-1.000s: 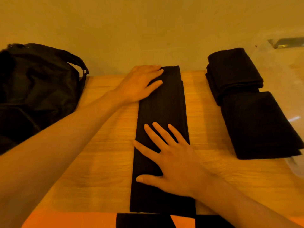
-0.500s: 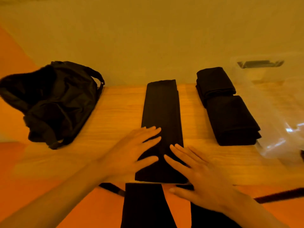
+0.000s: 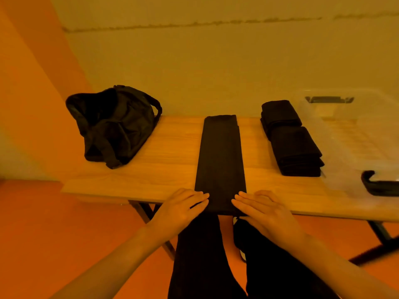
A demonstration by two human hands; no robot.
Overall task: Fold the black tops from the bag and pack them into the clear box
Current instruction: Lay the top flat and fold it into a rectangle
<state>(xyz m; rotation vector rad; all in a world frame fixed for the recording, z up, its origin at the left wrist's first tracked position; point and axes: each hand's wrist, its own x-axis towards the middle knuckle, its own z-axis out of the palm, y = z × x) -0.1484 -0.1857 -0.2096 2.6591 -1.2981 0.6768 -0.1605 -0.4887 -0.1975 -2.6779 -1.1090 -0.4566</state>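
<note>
Two folded tops (image 3: 295, 152) wait beside the clear box (image 3: 354, 134). Flat-fingered, the left hand (image 3: 181, 209) and right hand (image 3: 266, 210) press a half-folded third top (image 3: 220, 156).

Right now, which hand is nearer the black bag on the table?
Left. The left hand sits at the folded top's near-left edge, on the black bag's side; the right hand is across the top, farther away.
</note>
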